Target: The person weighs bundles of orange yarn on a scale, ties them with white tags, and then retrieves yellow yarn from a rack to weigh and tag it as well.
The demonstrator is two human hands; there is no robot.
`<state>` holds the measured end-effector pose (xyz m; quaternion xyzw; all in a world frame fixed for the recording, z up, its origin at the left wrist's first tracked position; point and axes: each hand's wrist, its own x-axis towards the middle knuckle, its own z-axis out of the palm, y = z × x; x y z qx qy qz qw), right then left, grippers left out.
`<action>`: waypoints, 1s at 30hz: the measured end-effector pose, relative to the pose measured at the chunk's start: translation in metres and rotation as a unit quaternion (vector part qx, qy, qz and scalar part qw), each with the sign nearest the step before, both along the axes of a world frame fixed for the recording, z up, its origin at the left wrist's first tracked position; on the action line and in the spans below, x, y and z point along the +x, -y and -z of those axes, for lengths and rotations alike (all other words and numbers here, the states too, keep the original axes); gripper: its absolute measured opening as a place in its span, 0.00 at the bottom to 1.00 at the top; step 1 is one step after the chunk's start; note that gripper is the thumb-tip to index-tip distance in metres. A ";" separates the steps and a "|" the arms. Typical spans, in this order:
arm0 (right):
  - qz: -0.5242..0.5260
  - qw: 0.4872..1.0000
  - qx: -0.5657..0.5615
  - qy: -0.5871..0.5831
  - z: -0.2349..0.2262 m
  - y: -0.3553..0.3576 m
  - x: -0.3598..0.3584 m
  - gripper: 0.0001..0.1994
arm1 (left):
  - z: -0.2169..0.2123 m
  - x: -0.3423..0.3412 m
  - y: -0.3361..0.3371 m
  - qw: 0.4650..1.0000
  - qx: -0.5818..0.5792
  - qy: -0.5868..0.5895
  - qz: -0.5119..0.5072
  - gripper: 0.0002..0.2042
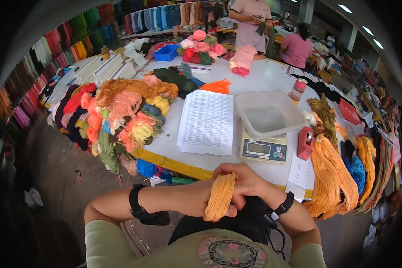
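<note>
A light orange skein of yarn (220, 196) is bunched up between my hands, just in front of the table's near edge. My left hand (203, 193) is closed around it, with the strands lying across the fingers and fingertips showing on the far side. Curled over the skein's upper end is my right hand (245, 178); some of its fingers are hidden behind the yarn. Beyond the hands, a digital scale (264, 148) carries a translucent plastic tub (272, 114). Left of the scale lies a printed sheet (206, 123).
A heap of mixed yarn (125, 114) covers the table's left side. Orange hanks (328, 174) hang over the right edge, near a red tape dispenser (305, 143). Farther back are a blue bin (166, 52), a pink-lidded jar (298, 89) and a standing person (251, 22).
</note>
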<state>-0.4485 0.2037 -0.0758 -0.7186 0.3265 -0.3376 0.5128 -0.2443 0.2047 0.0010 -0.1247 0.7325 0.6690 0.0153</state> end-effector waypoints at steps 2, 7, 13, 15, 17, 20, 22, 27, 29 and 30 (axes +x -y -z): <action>0.001 1.000 0.015 0.001 0.005 -0.006 0.007 0.08 | -0.010 0.003 0.003 0.959 -0.243 -0.128 -0.069 0.32; 0.027 0.996 0.029 -0.079 0.003 -0.021 0.009 0.11 | 0.004 0.026 0.029 0.662 -0.726 -0.046 -0.180 0.34; 0.058 0.980 -0.047 -0.184 -0.005 -0.014 0.010 0.12 | 0.015 0.034 0.051 0.875 -0.287 0.384 0.062 0.25; 0.002 0.995 -0.024 -0.094 0.006 -0.009 0.012 0.12 | 0.051 0.042 0.046 0.948 -0.116 0.268 0.127 0.19; 0.006 0.995 -0.036 -0.090 0.015 -0.008 0.011 0.12 | 0.072 0.043 0.032 0.996 -0.046 0.027 0.072 0.16; 0.007 0.996 -0.003 -0.091 0.020 -0.009 0.006 0.14 | 0.066 0.034 0.028 0.974 0.181 0.126 -0.049 0.15; 0.079 0.992 -0.074 -0.062 0.011 -0.020 0.014 0.16 | 0.066 0.019 0.016 0.976 0.092 0.063 -0.190 0.14; 0.151 0.963 -0.177 -0.137 0.017 -0.020 0.017 0.18 | 0.076 0.013 0.006 0.901 -0.380 0.112 -0.175 0.15; 0.153 0.963 -0.152 -0.159 0.023 -0.016 -0.003 0.18 | 0.038 0.015 0.000 0.757 -0.617 -0.093 -0.193 0.12; 0.173 0.962 -0.186 -0.104 0.029 -0.016 -0.007 0.18 | 0.024 0.020 0.003 0.733 -0.623 -0.156 -0.223 0.08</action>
